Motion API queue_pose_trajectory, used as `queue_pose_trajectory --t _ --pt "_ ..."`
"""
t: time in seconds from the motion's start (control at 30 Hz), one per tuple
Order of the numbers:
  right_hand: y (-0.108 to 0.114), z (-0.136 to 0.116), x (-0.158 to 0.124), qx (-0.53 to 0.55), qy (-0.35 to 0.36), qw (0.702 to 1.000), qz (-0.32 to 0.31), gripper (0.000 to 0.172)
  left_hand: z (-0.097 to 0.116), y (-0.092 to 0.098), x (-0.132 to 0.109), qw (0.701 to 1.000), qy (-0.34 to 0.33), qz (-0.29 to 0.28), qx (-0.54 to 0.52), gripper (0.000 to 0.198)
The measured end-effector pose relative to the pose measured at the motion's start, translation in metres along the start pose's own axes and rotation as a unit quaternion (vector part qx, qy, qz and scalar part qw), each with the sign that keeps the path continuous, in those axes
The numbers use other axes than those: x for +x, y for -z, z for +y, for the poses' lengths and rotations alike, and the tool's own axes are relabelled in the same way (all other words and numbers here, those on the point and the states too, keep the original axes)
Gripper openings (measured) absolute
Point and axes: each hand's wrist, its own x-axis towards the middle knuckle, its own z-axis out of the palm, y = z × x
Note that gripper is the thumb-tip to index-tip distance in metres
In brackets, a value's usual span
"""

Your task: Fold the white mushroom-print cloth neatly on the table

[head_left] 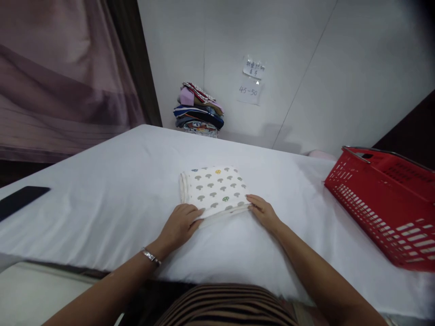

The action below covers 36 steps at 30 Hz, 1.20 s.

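Note:
A folded white cloth with a mushroom print (215, 188) lies on the white sheet-covered table (102, 199) in front of me. My left hand (180, 225) rests on its near left corner, fingers curled over the edge. At the near right corner my right hand (263, 212) pinches the folded edge with its fingers together. Both hands touch the cloth's near side.
A stack of folded colourful cloths (199, 111) stands at the far edge against the wall. A red plastic basket (387, 199) sits on the right. A dark phone (20, 199) lies at the table's left edge. Paper notes (252, 81) hang on the wall.

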Motion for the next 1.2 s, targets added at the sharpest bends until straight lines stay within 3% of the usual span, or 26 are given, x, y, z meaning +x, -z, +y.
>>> queue_pose_trajectory --t 0.13,0.23,0.37,0.53,0.6,0.7,0.77,0.87,1.03,1.2 --pt "0.001 -0.015 0.006 -0.031 0.012 0.999 0.013 0.035 0.006 0.009 -0.001 0.999 0.024 -0.006 -0.032 0.024" --pt "-0.007 -0.034 0.02 -0.066 0.049 0.997 0.007 0.039 0.012 0.019 0.011 0.994 0.078 -0.022 -0.069 0.03" --pt "-0.033 -0.051 0.034 -0.145 0.103 0.978 -0.106 0.047 0.011 0.022 0.03 0.987 0.137 0.017 -0.084 0.024" --pt "-0.048 -0.052 0.031 -0.197 0.117 0.957 -0.176 0.053 -0.004 0.008 0.025 0.983 0.164 0.003 -0.084 0.017" --pt "-0.043 -0.054 0.03 -0.2 0.102 0.955 -0.194 0.054 -0.015 0.005 0.021 0.976 0.191 0.035 -0.104 0.014" --pt "-0.035 -0.062 0.035 -0.184 0.069 0.957 -0.215 0.054 -0.036 0.006 0.025 0.945 0.285 0.099 -0.124 0.011" --pt "-0.033 -0.068 0.043 -0.161 0.052 0.963 -0.211 0.052 -0.052 0.009 0.033 0.917 0.355 0.108 -0.145 0.011" --pt "-0.041 -0.074 0.058 -0.139 0.047 0.973 -0.179 0.049 -0.069 0.011 0.046 0.885 0.422 0.072 -0.182 0.015" --pt "-0.071 -0.082 0.071 -0.151 0.051 0.975 -0.154 0.044 -0.073 0.007 0.059 0.876 0.457 -0.001 -0.156 0.032" --pt "-0.087 -0.088 0.067 -0.176 0.071 0.974 -0.127 0.039 -0.07 0.002 0.067 0.871 0.466 -0.022 -0.151 0.028"
